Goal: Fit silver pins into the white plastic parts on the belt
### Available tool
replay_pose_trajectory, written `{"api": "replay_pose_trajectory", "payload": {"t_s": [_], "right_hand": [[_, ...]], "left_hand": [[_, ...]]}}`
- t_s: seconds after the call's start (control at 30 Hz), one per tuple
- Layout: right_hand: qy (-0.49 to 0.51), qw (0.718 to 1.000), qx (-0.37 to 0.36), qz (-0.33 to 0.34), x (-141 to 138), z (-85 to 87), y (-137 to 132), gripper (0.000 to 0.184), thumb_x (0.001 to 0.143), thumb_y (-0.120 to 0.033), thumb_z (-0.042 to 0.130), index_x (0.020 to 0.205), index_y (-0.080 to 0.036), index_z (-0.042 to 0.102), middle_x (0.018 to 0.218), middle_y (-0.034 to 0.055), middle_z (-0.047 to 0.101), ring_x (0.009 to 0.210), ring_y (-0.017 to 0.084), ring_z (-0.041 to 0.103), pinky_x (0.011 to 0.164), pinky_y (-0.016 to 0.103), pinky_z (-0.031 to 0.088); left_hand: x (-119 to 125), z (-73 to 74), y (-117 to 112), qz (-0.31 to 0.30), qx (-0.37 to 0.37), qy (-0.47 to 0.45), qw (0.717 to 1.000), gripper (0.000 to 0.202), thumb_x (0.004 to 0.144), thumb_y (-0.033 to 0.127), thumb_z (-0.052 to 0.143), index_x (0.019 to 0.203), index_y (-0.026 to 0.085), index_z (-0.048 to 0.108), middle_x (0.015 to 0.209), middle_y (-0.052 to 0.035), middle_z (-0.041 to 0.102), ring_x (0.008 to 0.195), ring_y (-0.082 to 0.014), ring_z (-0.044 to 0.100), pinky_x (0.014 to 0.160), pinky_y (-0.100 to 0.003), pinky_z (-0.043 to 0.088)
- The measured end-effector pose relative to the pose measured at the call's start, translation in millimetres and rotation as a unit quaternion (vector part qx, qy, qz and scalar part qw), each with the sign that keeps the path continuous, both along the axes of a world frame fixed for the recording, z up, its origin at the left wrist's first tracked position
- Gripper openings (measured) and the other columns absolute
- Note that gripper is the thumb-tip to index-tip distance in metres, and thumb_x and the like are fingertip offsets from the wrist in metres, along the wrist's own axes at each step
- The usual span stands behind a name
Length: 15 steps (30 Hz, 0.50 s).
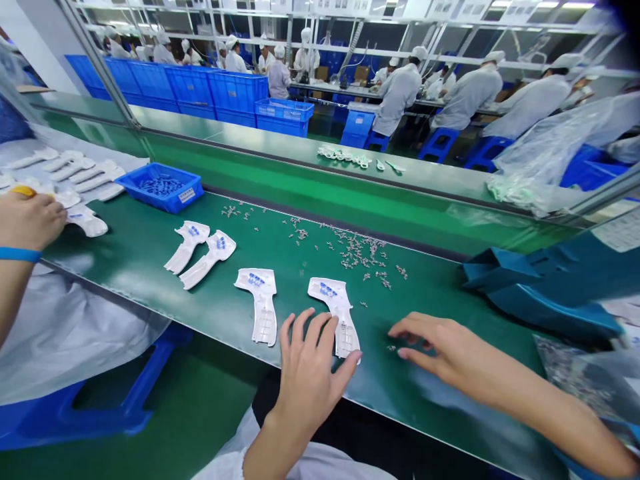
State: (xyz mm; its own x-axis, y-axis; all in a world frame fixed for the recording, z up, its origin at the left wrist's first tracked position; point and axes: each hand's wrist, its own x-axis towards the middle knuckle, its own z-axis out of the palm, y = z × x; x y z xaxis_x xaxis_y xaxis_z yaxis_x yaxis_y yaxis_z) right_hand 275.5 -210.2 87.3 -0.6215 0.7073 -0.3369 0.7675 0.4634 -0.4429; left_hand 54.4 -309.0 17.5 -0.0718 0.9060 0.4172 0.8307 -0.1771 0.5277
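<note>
My left hand (305, 380) rests spread on the green conveyor belt (310, 327), its thumb touching the lower end of a white plastic thermometer-shaped housing (336, 313). Another such housing (260, 300) lies just left of my fingers. My right hand (440, 350) reaches in from the right, palm down, with its fingertips just above a few small metal parts (391, 348). A scattered pile of similar parts (357, 250) lies farther along the belt. Two more housings (200, 253) lie at the left.
A co-worker's hand (27, 220) with a blue wristband holds something yellow beside more white housings (70, 170). A blue crate of small parts (161, 187) stands on the belt. Teal plastic pieces (540, 287) lie at right. Workers in white sit at a parallel line behind.
</note>
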Motion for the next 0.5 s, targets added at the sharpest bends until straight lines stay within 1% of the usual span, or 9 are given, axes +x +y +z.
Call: {"api": "replay_pose_trajectory", "payload": {"t_s": [0.07, 0.13, 0.27, 0.4, 0.5], "right_hand": [[0.003, 1.000, 0.003, 0.004, -5, -6.1, -4, 0.023, 0.094, -0.031, 0.051, 0.110, -0.025, 0.066, 0.110, 0.0082, 0.067, 0.095, 0.025, 0.066, 0.083, 0.038, 0.052], [-0.005, 1.000, 0.021, 0.005, -10, -11.1, -7, 0.021, 0.095, -0.027, 0.048, 0.106, -0.024, 0.065, 0.107, 0.0084, 0.067, 0.094, 0.025, 0.065, 0.081, 0.038, 0.051], [-0.031, 0.999, 0.038, 0.012, -13, -15.6, -8, 0.023, 0.097, -0.022, 0.041, 0.096, -0.023, 0.064, 0.099, 0.0084, 0.067, 0.086, 0.024, 0.065, 0.074, 0.036, 0.050], [-0.021, 0.999, 0.035, -0.002, -11, -15.4, -4, 0.027, 0.098, -0.025, 0.039, 0.104, -0.022, 0.065, 0.103, 0.0100, 0.068, 0.088, 0.025, 0.066, 0.076, 0.038, 0.050], [0.010, 1.000, 0.016, -0.016, -13, -12.6, -2, 0.026, 0.098, -0.027, 0.041, 0.101, -0.023, 0.066, 0.101, 0.0084, 0.069, 0.086, 0.024, 0.065, 0.076, 0.036, 0.049]], "left_hand": [[1, -1.4, 3, -0.007, -0.005, 0.010, 1.000, 0.043, 0.089, 0.040, 0.067, 0.125, 0.020, 0.057, 0.127, -0.0076, 0.066, 0.124, -0.0340, 0.052, 0.107, -0.055, 0.032], [1, -2.6, 5, -0.012, -0.012, 0.015, 1.000, 0.045, 0.087, 0.040, 0.069, 0.125, 0.020, 0.057, 0.130, -0.0075, 0.065, 0.125, -0.0344, 0.051, 0.104, -0.054, 0.036], [1, -3.3, 6, -0.018, -0.026, 0.015, 0.999, 0.041, 0.086, 0.039, 0.070, 0.122, 0.022, 0.058, 0.132, -0.0069, 0.064, 0.125, -0.0335, 0.052, 0.100, -0.052, 0.041], [1, -3.6, 5, -0.016, -0.033, 0.023, 0.999, 0.038, 0.089, 0.039, 0.067, 0.123, 0.024, 0.059, 0.134, -0.0051, 0.063, 0.123, -0.0332, 0.052, 0.099, -0.052, 0.040], [1, -4.4, 4, -0.015, -0.035, 0.031, 0.999, 0.036, 0.091, 0.040, 0.065, 0.123, 0.025, 0.060, 0.134, -0.0040, 0.062, 0.121, -0.0331, 0.053, 0.098, -0.051, 0.040]]}}
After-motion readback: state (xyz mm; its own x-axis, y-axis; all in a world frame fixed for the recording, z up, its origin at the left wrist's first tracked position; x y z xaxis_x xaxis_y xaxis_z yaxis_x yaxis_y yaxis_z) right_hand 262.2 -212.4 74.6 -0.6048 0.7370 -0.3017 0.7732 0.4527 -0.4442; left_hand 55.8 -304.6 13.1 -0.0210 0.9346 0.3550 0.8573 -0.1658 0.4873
